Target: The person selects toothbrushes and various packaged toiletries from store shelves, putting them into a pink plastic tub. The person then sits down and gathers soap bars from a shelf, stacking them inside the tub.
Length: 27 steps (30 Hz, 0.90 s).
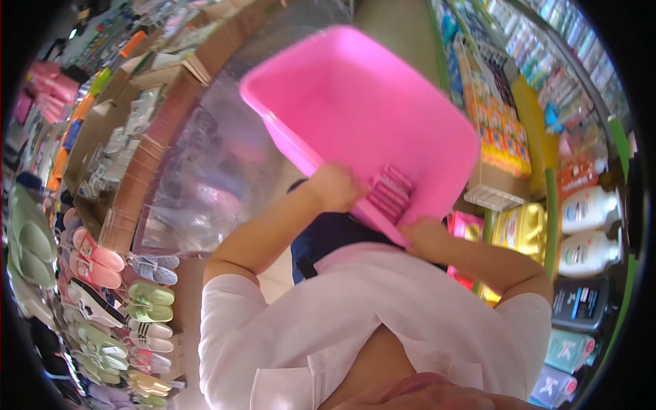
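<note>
Both my hands carry a large pink plastic tub (353, 102) in front of my waist. It tilts so that its inside faces up toward me. My left hand (338, 188) grips the near rim left of its middle. Farther right along the same rim, my right hand (424, 237) is closed around the edge near a corner. Inside the tub, against the near wall between my hands, lies a small stack of pink and dark-red packets (390, 192). The undersides of my fingers are hidden by the rim.
Slippers (97, 264) hang in rows at left, below cardboard boxes (118, 138) of small packaged goods. A plastic-wrapped bundle (205, 169) stands beside the tub. Shelves at right hold white bottles (587, 253), a yellow jug (518, 230) and orange boxes (497, 128).
</note>
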Each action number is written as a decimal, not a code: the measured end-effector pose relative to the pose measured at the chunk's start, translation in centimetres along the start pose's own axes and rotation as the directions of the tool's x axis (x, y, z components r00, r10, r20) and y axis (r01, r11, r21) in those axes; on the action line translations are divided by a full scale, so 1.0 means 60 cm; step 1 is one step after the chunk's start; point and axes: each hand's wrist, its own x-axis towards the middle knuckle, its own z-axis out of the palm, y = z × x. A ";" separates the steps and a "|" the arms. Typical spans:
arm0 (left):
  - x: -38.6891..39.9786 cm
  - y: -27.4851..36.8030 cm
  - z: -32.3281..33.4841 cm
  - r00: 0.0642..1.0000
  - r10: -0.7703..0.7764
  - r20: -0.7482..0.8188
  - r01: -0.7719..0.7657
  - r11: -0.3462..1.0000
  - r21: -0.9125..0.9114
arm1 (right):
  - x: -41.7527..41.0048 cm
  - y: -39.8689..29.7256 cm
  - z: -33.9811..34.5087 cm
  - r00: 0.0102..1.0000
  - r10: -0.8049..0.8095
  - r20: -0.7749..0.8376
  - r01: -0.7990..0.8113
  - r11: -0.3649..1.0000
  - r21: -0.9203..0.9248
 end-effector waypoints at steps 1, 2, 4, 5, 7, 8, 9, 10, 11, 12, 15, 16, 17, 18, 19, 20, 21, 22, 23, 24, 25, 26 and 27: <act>-0.001 0.014 -0.024 0.996 0.015 -0.088 -0.013 1.000 0.015 | -0.017 -0.004 -0.019 1.000 -0.016 0.021 0.016 1.000 0.001; -0.003 0.027 -0.049 0.984 0.026 -0.175 -0.020 0.999 0.031 | -0.027 -0.018 -0.050 0.996 0.023 0.084 -0.022 1.000 -0.019; -0.015 0.057 -0.109 0.976 0.024 -0.215 -0.026 1.000 -0.009 | -0.044 -0.039 -0.105 0.984 0.057 0.168 -0.054 0.998 -0.022; -0.017 0.064 -0.131 0.959 0.026 -0.281 -0.030 1.000 -0.009 | -0.053 -0.042 -0.122 0.991 -0.019 0.136 0.019 1.000 0.005; -0.036 0.090 -0.158 0.962 0.003 -0.273 0.000 1.000 0.012 | -0.064 -0.048 -0.154 0.991 -0.090 0.103 0.085 0.995 0.049; -0.045 0.103 -0.163 0.960 -0.027 -0.279 0.044 0.998 0.054 | -0.066 -0.050 -0.170 0.983 -0.119 0.139 0.112 0.992 0.057; -0.052 0.115 -0.160 0.963 -0.031 -0.269 0.046 0.998 0.048 | -0.066 -0.051 -0.184 0.973 -0.156 0.173 0.148 0.987 0.060; -0.059 0.126 -0.151 0.957 -0.061 -0.284 0.082 0.995 0.062 | -0.063 -0.049 -0.196 0.972 -0.161 0.171 0.151 0.986 0.068; -0.064 0.135 -0.140 0.950 -0.093 -0.299 0.121 0.990 0.078 | -0.056 -0.044 -0.207 0.954 -0.216 0.209 0.201 0.976 0.089; -0.069 0.140 -0.125 0.943 -0.127 -0.307 0.155 0.986 0.068 | -0.042 -0.036 -0.213 0.931 -0.273 0.243 0.253 0.961 0.109; -0.064 0.140 -0.127 0.936 -0.188 -0.298 0.223 0.971 0.090 | 0.029 0.011 -0.214 0.947 -0.278 0.158 0.121 0.768 0.628; -0.060 0.143 -0.124 0.936 -0.192 -0.293 0.226 0.970 0.086 | 0.065 0.023 -0.220 0.968 -0.201 0.152 0.088 0.835 0.543; -0.059 0.148 -0.120 0.932 -0.208 -0.298 0.252 0.960 0.119 | 0.108 0.029 -0.225 0.981 -0.134 0.139 0.057 0.890 0.452; -0.056 0.149 -0.118 0.929 -0.210 -0.305 0.264 0.953 0.150 | 0.142 0.033 -0.220 0.976 -0.064 0.209 0.002 0.959 0.283; -0.055 0.149 -0.118 0.928 -0.219 -0.300 0.273 0.950 0.151 | 0.178 0.034 -0.208 0.964 0.005 0.267 -0.033 0.994 0.100; -0.056 0.149 -0.118 0.921 -0.214 -0.325 0.271 0.952 0.141 | 0.214 0.028 -0.196 0.962 -0.005 0.272 -0.023 0.995 0.102; -0.057 0.146 -0.118 0.914 -0.204 -0.350 0.263 0.956 0.129 | 0.246 0.022 -0.183 0.892 0.100 0.440 -0.025 0.985 -0.173; -0.061 0.141 -0.117 0.913 -0.214 -0.348 0.272 0.954 0.126 | 0.270 0.021 -0.168 0.794 0.241 0.559 0.032 0.901 -0.433; -0.065 0.136 -0.115 0.908 -0.225 -0.353 0.276 0.956 0.101 | 0.285 0.027 -0.152 0.791 0.236 0.564 0.040 0.901 -0.433; -0.070 0.131 -0.115 0.902 -0.242 -0.357 0.287 0.955 0.077 | 0.299 0.032 -0.136 0.781 0.183 0.598 0.091 0.913 -0.398; -0.071 0.126 -0.113 0.901 -0.248 -0.355 0.291 0.954 0.073 | 0.308 0.042 -0.121 0.766 0.137 0.628 0.131 0.923 -0.361; -0.071 0.122 -0.112 0.899 -0.256 -0.356 0.294 0.954 0.057 | 0.318 0.059 -0.107 0.762 0.136 0.633 0.133 0.924 -0.359; -0.070 0.123 -0.110 0.896 -0.266 -0.356 0.299 0.954 0.039 | 0.325 0.080 -0.093 0.760 0.061 0.648 0.142 0.956 -0.257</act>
